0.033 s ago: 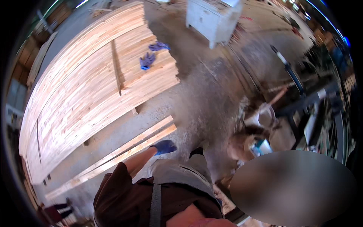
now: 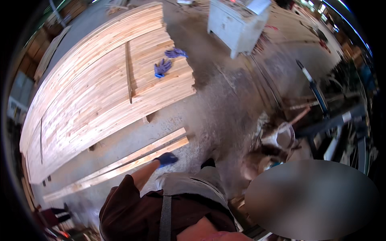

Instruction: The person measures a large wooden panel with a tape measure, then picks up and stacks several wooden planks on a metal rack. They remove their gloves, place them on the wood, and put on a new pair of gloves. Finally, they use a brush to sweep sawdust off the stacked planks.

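Note:
My left hand [image 2: 167, 159], in a dark blue glove, hangs beside my hip with nothing visible in it. Motion blur smears its fingers. In the view it is nearest to two long pale wooden boards [image 2: 155, 148], which lie side by side on the floor, their right ends just beyond the hand. My right hand is out of sight. Past the boards is a broad stack of planed planks [image 2: 88, 96]. On its right end lie two purple-blue work gloves, one [image 2: 162, 68] nearer and one [image 2: 175, 53] farther. A narrow wooden strip [image 2: 129, 74] lies across the planks.
A worn white cabinet [image 2: 227, 26] stands at the far side. To the right are a white bucket [image 2: 284, 137], dark metal framework [image 2: 333, 120] and a black-and-blue pole [image 2: 317, 94]. A blurred oval covers the lower right. Another person [image 2: 54, 221] shows at lower left.
The view has shifted slightly, so the plank stack and cabinet sit farther right. My left hand has moved a little left and nearer. A blue-and-white item at right is now mostly covered by the blurred oval.

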`<control>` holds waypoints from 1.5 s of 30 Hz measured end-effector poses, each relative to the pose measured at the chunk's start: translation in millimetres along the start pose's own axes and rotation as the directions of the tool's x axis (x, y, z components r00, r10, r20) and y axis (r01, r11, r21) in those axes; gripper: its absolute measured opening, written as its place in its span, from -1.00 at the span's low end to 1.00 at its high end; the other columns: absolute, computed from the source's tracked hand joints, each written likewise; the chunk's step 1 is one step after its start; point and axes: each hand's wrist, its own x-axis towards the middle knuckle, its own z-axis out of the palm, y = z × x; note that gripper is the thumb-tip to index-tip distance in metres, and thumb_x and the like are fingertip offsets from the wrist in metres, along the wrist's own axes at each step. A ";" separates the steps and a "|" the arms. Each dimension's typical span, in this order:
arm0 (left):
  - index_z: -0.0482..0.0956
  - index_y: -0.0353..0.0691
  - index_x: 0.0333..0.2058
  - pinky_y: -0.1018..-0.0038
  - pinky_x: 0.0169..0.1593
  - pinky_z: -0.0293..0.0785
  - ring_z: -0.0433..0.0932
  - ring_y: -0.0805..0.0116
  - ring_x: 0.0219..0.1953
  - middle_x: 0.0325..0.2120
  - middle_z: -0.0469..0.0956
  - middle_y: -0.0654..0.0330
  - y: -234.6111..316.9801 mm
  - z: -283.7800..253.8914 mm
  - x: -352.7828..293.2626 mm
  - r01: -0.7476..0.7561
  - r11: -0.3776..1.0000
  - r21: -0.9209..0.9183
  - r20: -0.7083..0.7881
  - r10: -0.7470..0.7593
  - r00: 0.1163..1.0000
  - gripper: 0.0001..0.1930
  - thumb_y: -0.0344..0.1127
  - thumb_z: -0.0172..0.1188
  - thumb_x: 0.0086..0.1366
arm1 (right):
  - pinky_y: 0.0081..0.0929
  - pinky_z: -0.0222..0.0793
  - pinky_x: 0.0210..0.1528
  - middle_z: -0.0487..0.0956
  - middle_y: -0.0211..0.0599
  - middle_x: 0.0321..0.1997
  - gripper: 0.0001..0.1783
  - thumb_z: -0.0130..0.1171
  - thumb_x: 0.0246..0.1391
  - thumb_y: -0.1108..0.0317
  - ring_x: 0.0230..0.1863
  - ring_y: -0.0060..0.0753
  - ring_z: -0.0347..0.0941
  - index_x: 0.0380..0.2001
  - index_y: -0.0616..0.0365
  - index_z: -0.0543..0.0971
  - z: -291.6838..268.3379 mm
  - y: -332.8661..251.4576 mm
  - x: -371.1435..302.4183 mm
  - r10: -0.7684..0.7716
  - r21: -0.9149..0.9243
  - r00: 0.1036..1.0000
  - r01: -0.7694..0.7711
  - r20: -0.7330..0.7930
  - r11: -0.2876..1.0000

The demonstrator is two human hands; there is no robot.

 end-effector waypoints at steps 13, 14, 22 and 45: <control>0.48 -0.18 -0.09 0.27 -0.29 0.48 0.66 0.24 -0.35 -0.29 0.67 0.08 -11.3 -21.9 67.6 0.348 0.048 -0.936 0.203 -0.735 0.647 -0.60 0.04 0.01 0.38 | -0.29 0.46 -0.38 0.61 -0.30 -0.26 -0.69 0.00 0.21 0.02 -0.44 -0.34 0.52 -0.17 -0.04 0.51 143.1 -622.3 160.7 -0.347 -0.352 0.934 0.355 0.088 0.866; 0.50 -0.17 -0.12 0.31 -0.35 0.47 0.66 0.28 -0.36 -0.33 0.67 0.10 -23.9 -26.9 93.6 0.260 0.072 -0.963 0.131 -0.717 0.685 -0.61 0.06 0.04 0.37 | -0.32 0.47 -0.39 0.62 -0.27 -0.24 -0.69 0.01 0.21 0.06 -0.42 -0.32 0.54 -0.12 -0.02 0.51 189.1 -657.8 169.3 -0.375 -0.398 0.911 0.412 0.171 0.820; 0.54 -0.18 -0.15 0.46 -0.36 0.50 0.63 0.39 -0.43 -0.38 0.66 0.15 5.8 -329.5 371.7 -0.174 0.222 -0.959 -0.275 -0.593 0.757 -0.54 0.13 0.15 0.30 | -0.40 0.48 -0.46 0.64 -0.23 -0.31 -0.76 0.06 0.23 0.20 -0.42 -0.35 0.58 -0.13 0.05 0.54 383.9 -739.8 144.3 -0.128 -0.587 0.839 0.470 0.528 0.660; 0.58 -0.31 -0.35 0.41 -0.55 0.57 0.63 0.29 -0.64 -0.62 0.62 0.09 -61.1 -588.4 487.9 0.126 0.310 -0.942 -0.317 -0.947 -0.043 -0.54 0.08 0.12 0.31 | -0.27 0.54 -0.35 0.64 -0.22 -0.31 -0.76 0.05 0.24 0.11 -0.41 -0.18 0.58 -0.18 -0.02 0.54 748.6 -1229.3 309.7 -0.079 -0.760 0.910 0.385 0.407 0.523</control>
